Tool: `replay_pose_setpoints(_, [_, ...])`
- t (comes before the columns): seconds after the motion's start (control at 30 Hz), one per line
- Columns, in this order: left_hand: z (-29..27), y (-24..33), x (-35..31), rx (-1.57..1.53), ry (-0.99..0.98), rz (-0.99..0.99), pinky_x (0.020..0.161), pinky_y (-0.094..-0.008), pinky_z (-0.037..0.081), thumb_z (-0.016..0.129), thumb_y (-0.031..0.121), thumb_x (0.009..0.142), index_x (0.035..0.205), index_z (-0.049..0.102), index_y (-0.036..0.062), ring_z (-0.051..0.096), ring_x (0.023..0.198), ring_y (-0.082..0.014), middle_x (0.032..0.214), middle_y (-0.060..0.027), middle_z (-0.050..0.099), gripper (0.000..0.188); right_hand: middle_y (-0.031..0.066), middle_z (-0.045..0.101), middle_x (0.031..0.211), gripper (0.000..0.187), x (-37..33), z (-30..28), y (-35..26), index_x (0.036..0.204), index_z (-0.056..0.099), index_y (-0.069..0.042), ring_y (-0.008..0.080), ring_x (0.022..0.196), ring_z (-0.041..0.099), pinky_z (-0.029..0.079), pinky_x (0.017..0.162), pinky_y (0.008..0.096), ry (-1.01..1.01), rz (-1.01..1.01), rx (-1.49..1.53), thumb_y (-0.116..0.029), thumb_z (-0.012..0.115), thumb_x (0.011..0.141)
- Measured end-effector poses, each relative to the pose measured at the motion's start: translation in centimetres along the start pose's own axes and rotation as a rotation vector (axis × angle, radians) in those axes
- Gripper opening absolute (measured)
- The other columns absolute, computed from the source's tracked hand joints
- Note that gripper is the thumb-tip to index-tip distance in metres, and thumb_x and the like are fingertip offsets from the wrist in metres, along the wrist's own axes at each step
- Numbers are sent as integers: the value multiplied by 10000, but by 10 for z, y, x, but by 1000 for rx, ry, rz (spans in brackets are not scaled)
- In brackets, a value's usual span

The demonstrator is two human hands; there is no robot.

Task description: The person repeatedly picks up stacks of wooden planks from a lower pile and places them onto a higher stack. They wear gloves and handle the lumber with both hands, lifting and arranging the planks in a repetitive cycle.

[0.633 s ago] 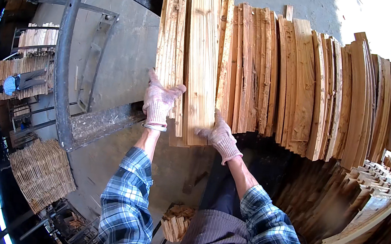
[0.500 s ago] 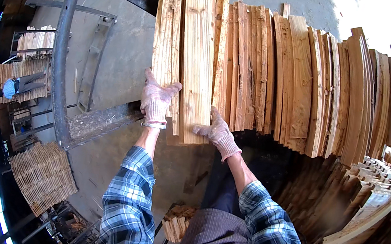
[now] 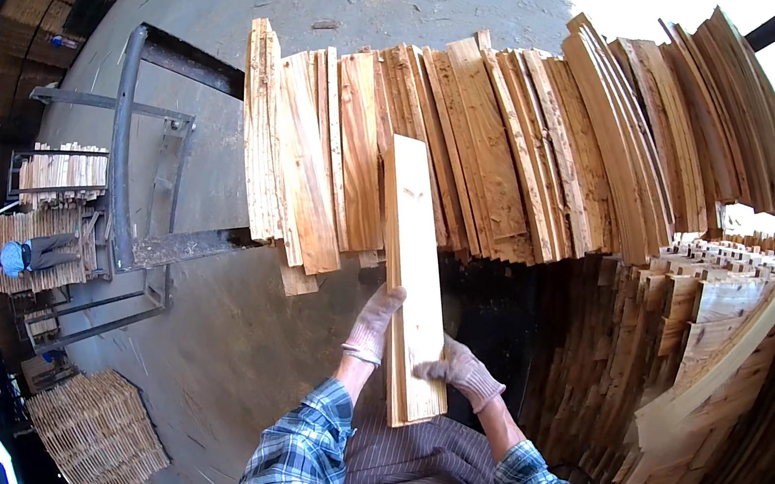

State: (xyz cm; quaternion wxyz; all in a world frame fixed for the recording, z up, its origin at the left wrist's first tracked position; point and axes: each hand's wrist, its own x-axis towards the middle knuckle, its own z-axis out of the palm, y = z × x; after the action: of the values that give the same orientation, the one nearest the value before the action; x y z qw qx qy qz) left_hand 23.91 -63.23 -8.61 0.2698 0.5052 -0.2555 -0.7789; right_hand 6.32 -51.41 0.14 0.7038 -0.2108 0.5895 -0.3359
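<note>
One pale board (image 3: pixel 417 257) gripped from both sides, its lower end in front of a striped apron (image 3: pixel 420 462). Layered along its left edge; cannot tell whether a single piece or several pressed together. Left hand (image 3: pixel 374 320), in a pinkish work glove, closed on the left edge, fingers mostly hidden behind the wood. Right hand (image 3: pixel 466 372), gloved likewise, pinching the right edge nearer the lower end, partly laid over the upper face. Far end of the board overlapping, in this view, the near edge of a long row of boards (image 3: pixel 483 136) packed side by side. Left of that row, a blue-grey metal frame (image 3: pixel 122 162), near rail running toward the row's near left corner. To the right, dense stacked planks (image 3: pixel 709 300). At lower left, beside bare floor (image 3: pixel 231 349), a slatted bundle (image 3: pixel 98 434).
</note>
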Motion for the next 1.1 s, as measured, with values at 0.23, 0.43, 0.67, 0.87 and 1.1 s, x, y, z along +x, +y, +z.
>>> replay_pose_setpoints(0.23, [159,-21,-125,348,-232,-3,853,-259,472,642,302,947,1290,512,14,561,935,-104,1013,-24,609,466,195,690,1023,672,-59,-61,44,1202,596,21,263,917,675,515,840,344,477,-194,288,-389,787,705])
replay_pose_setpoints(0.43, [262,-37,-261,436,-547,-13,940,-325,489,757,404,825,1481,277,68,572,1062,-200,1225,-77,538,879,91,664,1078,769,-257,-107,42,1290,536,16,145,977,604,478,877,284,511,-772,603,-340,848,685])
replay_pose_setpoints(0.67, [396,-159,-347,825,-1047,182,834,-305,518,660,205,893,1523,193,48,609,962,-180,1177,-142,598,800,267,512,1343,1162,-471,-157,120,1507,224,-13,326,1252,512,420,1027,360,1297,-629,190,-356,893,621])
replay_pose_setpoints(0.87, [477,-295,-423,1018,-1325,-102,737,-240,550,595,76,937,1490,306,60,628,849,-135,1010,-74,643,624,250,532,1332,1112,-538,-193,300,1523,182,-16,288,1204,554,441,1014,343,1653,-654,574,-398,823,699])
replay_pose_setpoints(1.1, [523,-399,-331,1211,-1180,-130,712,-252,565,646,-23,861,1362,476,6,653,865,-172,1090,-122,648,530,277,491,1363,1183,-581,-202,364,1540,64,-79,353,1226,538,463,1028,374,1492,452,526,-342,836,682])
